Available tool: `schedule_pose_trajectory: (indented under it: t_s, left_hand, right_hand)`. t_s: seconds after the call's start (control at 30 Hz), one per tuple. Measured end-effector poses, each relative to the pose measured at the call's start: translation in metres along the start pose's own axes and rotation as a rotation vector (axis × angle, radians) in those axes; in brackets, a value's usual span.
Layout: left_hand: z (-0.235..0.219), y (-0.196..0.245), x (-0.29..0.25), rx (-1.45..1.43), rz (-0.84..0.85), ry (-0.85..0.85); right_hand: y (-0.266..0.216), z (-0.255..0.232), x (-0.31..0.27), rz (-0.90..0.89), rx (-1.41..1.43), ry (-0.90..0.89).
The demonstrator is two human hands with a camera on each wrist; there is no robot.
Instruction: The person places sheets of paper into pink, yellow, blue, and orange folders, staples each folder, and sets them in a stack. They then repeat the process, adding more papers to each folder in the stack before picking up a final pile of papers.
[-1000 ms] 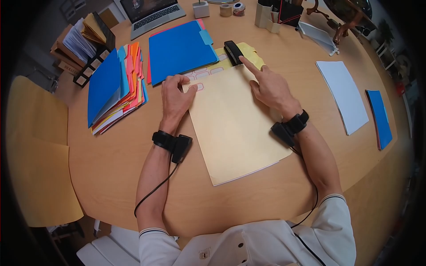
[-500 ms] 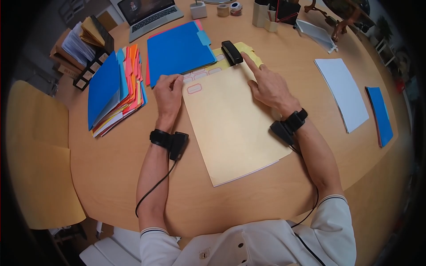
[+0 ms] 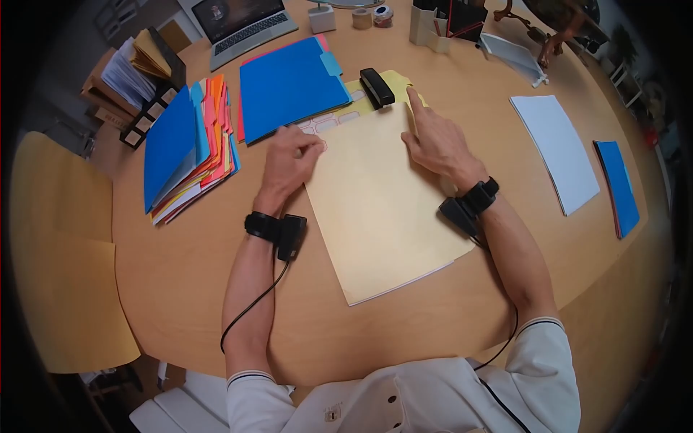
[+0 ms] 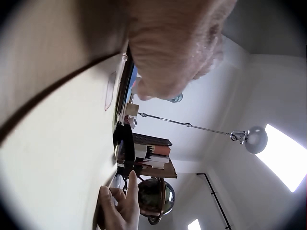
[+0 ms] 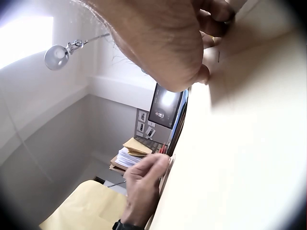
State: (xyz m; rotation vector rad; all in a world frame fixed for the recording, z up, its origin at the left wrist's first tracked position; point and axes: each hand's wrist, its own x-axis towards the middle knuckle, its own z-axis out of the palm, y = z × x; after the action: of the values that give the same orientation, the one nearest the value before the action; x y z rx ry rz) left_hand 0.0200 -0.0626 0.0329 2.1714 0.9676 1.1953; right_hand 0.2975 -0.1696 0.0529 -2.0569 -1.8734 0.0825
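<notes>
A cream folder (image 3: 382, 209) lies on the table, with white paper showing along its lower edge. My left hand (image 3: 287, 164) pinches its upper left corner between thumb and curled fingers, covering most of a red-outlined label. My right hand (image 3: 444, 144) rests on the upper right part, index finger extended, thumb apart, other fingers partly hidden. Just beyond the folder's top edge, a black stapler (image 3: 377, 88) stands on yellow folders (image 3: 397, 78), touched by neither hand. In the right wrist view a thin dark mark (image 5: 218, 56) like a staple shows near the right fingers.
Blue folders (image 3: 289, 90) lie beyond my left hand, with a colourful folder stack (image 3: 191, 148) at the left. White paper (image 3: 556, 151) and a narrow blue stack (image 3: 616, 187) lie at the right. A laptop (image 3: 249, 32) and pen holder (image 3: 440, 29) stand at the back.
My right index finger has left the stapler and points just right of it. My left hand drew back from the label, then returned over the folder's corner.
</notes>
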Motion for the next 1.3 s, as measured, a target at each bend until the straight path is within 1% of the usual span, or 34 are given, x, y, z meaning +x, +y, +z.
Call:
schedule_pose_trajectory:
  t_s: [0.03, 0.13, 0.2, 0.23, 0.3, 0.33, 0.37, 0.4, 0.43, 0.47, 0.5, 0.53, 0.57, 0.6, 0.63, 0.67, 0.7, 0.77, 0.8, 0.83, 0.87, 0.9, 0.97, 1.03, 1.07, 1.1, 1.17, 1.2, 1.23, 1.3]
  left_hand:
    - [0.001, -0.002, 0.000, 0.113, 0.038, -0.193]
    - [0.003, -0.003, 0.001, 0.109, 0.012, -0.198]
    - [0.000, -0.004, 0.001, 0.121, -0.004, -0.205]
    - [-0.001, -0.005, 0.001, 0.071, 0.019, -0.197]
    - [-0.001, -0.006, 0.000, 0.021, 0.043, -0.187]
    - [-0.001, -0.006, -0.001, -0.069, -0.048, -0.139]
    - [-0.001, -0.006, -0.001, -0.158, -0.138, -0.090]
    - [0.000, -0.007, -0.001, -0.157, -0.137, -0.089]
    - [0.000, -0.009, 0.000, -0.246, -0.167, -0.011]
    - [0.001, -0.010, 0.001, -0.334, -0.197, 0.066]
    - [0.000, -0.009, 0.001, -0.333, -0.195, 0.067]
    - [-0.001, -0.008, 0.001, -0.394, -0.250, 0.115]
    - [-0.002, -0.007, 0.001, -0.455, -0.305, 0.162]
    - [-0.003, -0.012, 0.002, -0.455, -0.303, 0.163]
    - [-0.005, -0.018, 0.003, -0.539, -0.325, 0.140]
    - [-0.007, -0.023, 0.004, -0.623, -0.346, 0.117]
    - [-0.008, -0.022, 0.004, -0.623, -0.345, 0.117]
    - [-0.013, -0.019, 0.005, -0.724, -0.369, 0.001]
    - [-0.012, -0.008, 0.004, -0.722, -0.366, 0.007]
    - [-0.007, 0.008, 0.001, -0.836, -0.376, -0.058]
    - [-0.008, 0.017, -0.001, -0.948, -0.385, -0.123]
    - [-0.010, 0.014, -0.004, -0.917, -0.363, -0.183]
    - [-0.012, 0.008, -0.001, -1.018, -0.268, -0.444]
    - [-0.007, 0.010, -0.006, -0.949, -0.274, -0.485]
    - [-0.004, 0.011, -0.004, -0.918, -0.247, -0.531]
    - [-0.002, 0.019, -0.004, -0.914, -0.244, -0.525]
    - [0.003, 0.042, -0.009, -0.582, -0.232, -0.518]
    - [0.008, 0.047, -0.010, -0.541, -0.268, -0.474]
    - [0.008, 0.045, -0.008, -0.533, -0.267, -0.464]
    - [0.011, 0.035, -0.005, -0.405, -0.332, -0.558]
  right_hand:
    - [0.001, 0.000, 0.000, 0.000, -0.001, 0.002]
    - [0.003, -0.001, -0.003, 0.000, 0.038, 0.050]
    - [0.005, -0.004, -0.003, 0.087, 0.157, 0.019]
    - [0.007, -0.003, -0.003, 0.084, 0.156, 0.021]
    - [0.013, -0.001, -0.003, 0.140, 0.358, 0.040]
    - [0.019, -0.004, -0.003, 0.138, 0.359, 0.042]
    - [0.027, -0.009, -0.004, 0.150, 0.693, -0.127]
    - [0.031, -0.017, -0.004, 0.160, 1.025, -0.302]
    - [0.034, -0.024, -0.004, 0.158, 1.024, -0.300]
    - [0.037, -0.032, -0.005, 0.181, 1.027, -0.426]
    - [0.041, -0.038, -0.005, 0.203, 1.027, -0.551]
    - [0.049, -0.034, -0.006, 0.157, 1.097, -0.589]
    - [0.054, -0.034, -0.007, 0.155, 1.097, -0.588]
    - [0.054, -0.036, -0.008, 0.197, 1.254, -0.590]
    - [0.056, -0.038, -0.010, 0.239, 1.411, -0.590]
    - [0.068, -0.035, -0.009, 0.236, 1.467, -0.565]
    - [0.071, -0.036, -0.010, 0.234, 1.467, -0.564]
    - [0.075, -0.039, -0.010, 0.289, 1.527, -0.200]
    - [0.098, -0.024, -0.005, 0.206, 1.629, -0.176]
    - [0.099, -0.022, -0.005, 0.199, 1.630, -0.182]
    - [0.098, -0.018, -0.005, 0.244, 1.718, -0.034]
    - [0.097, -0.015, -0.004, 0.289, 1.803, 0.118]
    - [0.101, -0.009, -0.001, 0.246, 1.833, 0.125]
    - [0.096, -0.006, -0.001, 0.312, 1.767, 0.244]
    - [0.094, -0.006, -0.001, 0.306, 1.769, 0.242]
    - [0.091, -0.006, -0.002, 0.298, 1.755, 0.239]
    - [0.085, -0.005, -0.002, 0.280, 1.746, 0.227]
    - [0.084, -0.004, -0.002, 0.262, 1.756, 0.248]
    - [0.083, -0.003, -0.003, 0.245, 1.765, 0.270]
    - [0.082, -0.005, -0.003, 0.251, 1.756, 0.268]
